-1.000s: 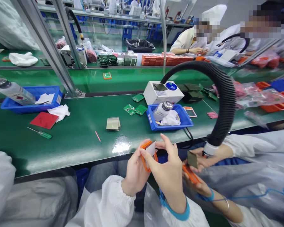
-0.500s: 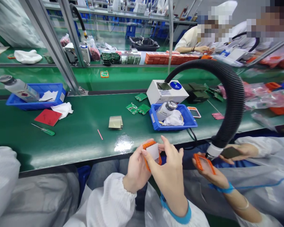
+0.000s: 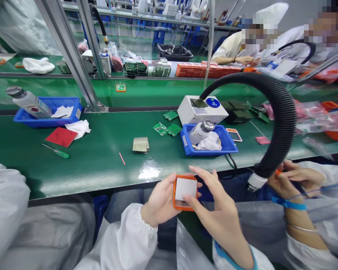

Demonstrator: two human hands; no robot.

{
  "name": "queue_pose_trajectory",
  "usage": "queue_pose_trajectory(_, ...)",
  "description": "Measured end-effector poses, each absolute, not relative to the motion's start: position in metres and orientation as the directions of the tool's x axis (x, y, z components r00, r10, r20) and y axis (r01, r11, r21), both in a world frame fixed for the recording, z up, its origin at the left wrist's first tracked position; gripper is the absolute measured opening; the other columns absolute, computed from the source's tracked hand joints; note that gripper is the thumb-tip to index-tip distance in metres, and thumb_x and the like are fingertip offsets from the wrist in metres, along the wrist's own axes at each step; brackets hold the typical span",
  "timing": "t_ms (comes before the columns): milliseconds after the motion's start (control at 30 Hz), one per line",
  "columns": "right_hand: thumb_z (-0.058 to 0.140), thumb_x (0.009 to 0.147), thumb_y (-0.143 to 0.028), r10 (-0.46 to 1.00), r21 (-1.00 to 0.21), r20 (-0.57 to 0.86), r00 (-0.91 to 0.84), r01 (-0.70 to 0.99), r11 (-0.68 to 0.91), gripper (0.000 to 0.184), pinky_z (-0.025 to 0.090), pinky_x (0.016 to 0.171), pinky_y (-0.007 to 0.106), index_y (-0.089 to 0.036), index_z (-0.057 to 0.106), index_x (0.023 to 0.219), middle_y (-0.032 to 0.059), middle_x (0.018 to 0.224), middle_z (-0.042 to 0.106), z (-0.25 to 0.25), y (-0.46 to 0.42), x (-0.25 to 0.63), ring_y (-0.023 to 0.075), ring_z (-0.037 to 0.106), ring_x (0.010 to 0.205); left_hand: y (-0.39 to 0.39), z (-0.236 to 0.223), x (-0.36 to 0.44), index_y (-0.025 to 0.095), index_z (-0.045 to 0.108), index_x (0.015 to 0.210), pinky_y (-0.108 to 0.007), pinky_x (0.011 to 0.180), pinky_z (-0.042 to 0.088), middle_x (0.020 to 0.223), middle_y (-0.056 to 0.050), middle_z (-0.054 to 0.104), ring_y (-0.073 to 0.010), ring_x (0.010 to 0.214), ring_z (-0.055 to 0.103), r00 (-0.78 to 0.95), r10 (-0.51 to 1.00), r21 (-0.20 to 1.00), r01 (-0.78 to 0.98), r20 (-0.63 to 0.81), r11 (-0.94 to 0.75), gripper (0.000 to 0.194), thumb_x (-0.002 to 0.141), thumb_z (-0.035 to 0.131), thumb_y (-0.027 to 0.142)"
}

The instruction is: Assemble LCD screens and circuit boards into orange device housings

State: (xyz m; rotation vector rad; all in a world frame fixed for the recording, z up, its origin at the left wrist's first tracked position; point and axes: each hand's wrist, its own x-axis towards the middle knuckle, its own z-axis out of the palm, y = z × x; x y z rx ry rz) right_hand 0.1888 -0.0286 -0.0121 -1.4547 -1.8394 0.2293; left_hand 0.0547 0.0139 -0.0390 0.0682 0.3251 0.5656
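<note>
I hold a small orange frame (image 3: 185, 207) with a white square panel (image 3: 185, 188) set in it, just below the near edge of the green belt (image 3: 101, 157). My left hand (image 3: 160, 202) grips the frame from its left side. My right hand (image 3: 216, 208) holds its right side with thumb under and fingers above. The panel faces up toward me. A small stack of grey square sheets (image 3: 141, 144) lies on the belt ahead of my hands.
A blue tray (image 3: 227, 142) with a bottle and white cloth sits ahead right, a white box (image 3: 197, 110) behind it. A black corrugated hose (image 3: 281, 120) arcs down to a neighbouring person's hands (image 3: 293, 178) on my right. Green circuit boards (image 3: 167, 129), a screwdriver (image 3: 58, 151), a red card and another blue tray (image 3: 47, 112) lie left.
I have turned the orange frame from edge-on to flat, panel facing me. The neighbour's hands have moved right and come together under the hose end.
</note>
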Motion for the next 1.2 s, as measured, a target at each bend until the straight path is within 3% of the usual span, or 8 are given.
queue_pose_trajectory(133, 0.066, 0.084, -0.025, 0.816, -0.426, 0.450, -0.363, 0.716, 0.553, 0.056, 0.009, 0.117, 0.058, -0.018, 0.041, 0.134, 0.0102, 0.119, 0.064, 0.006, -0.026, 0.205, 0.0242, 0.059, 0.112, 0.012, -0.038, 0.049, 0.008, 0.063, 0.112, -0.030, 0.077, 0.043, 0.103, -0.015, 0.067, -0.0205, 0.085, 0.063, 0.855, 0.476, 0.102, -0.465, -0.206, 0.879, 0.055, 0.096, 0.025, 0.044)
queue_pose_trajectory(267, 0.067, 0.084, -0.025, 0.765, -0.336, 0.449, -0.462, 0.706, 0.624, 0.057, 0.007, 0.116, 0.060, -0.013, 0.041, 0.133, 0.0129, 0.116, 0.065, 0.014, -0.025, 0.207, 0.0245, 0.060, 0.111, 0.012, -0.037, 0.046, 0.006, 0.064, 0.108, -0.028, 0.074, 0.042, 0.095, -0.013, 0.069, -0.0197, 0.084, 0.064, 0.876, 0.466, 0.054, -0.463, -0.126, 0.885, 0.053, 0.096, 0.030, 0.044)
queue_pose_trajectory(733, 0.066, 0.084, -0.022, 0.777, -0.319, 0.395, -0.490, 0.720, 0.616, 0.052, 0.007, 0.116, 0.063, -0.012, 0.043, 0.130, 0.0113, 0.114, 0.066, 0.017, -0.028, 0.207, 0.0230, 0.063, 0.102, 0.010, -0.033, 0.046, 0.010, 0.063, 0.108, -0.029, 0.071, 0.042, 0.087, -0.013, 0.068, -0.0200, 0.081, 0.064, 0.891, 0.419, 0.120, -0.403, -0.174, 0.907, 0.058, 0.096, 0.019, 0.045)
queue_pose_trajectory(1067, 0.065, 0.086, -0.029, 0.732, -0.277, 0.357, -0.580, 0.683, 0.676, 0.057, 0.005, 0.114, 0.065, -0.011, 0.040, 0.134, 0.0139, 0.116, 0.065, 0.020, -0.034, 0.202, 0.0253, 0.060, 0.109, 0.011, -0.036, 0.040, 0.010, 0.064, 0.109, -0.031, 0.078, 0.044, 0.092, -0.010, 0.068, -0.0190, 0.082, 0.063, 0.835, 0.497, 0.062, -0.497, -0.238, 0.865, 0.047, 0.096, 0.031, 0.041)
queue_pose_trajectory(1200, 0.061, 0.088, -0.023, 0.729, -0.344, 0.461, -0.507, 0.655, 0.673, 0.051, 0.014, 0.114, 0.062, -0.016, 0.041, 0.134, 0.0123, 0.114, 0.066, 0.022, -0.018, 0.196, 0.0237, 0.062, 0.105, 0.008, -0.043, 0.023, 0.012, 0.063, 0.114, -0.036, 0.072, 0.049, 0.100, -0.014, 0.068, -0.0234, 0.084, 0.064, 0.808, 0.545, 0.163, -0.521, -0.224, 0.838, 0.040, 0.090, 0.043, 0.038)
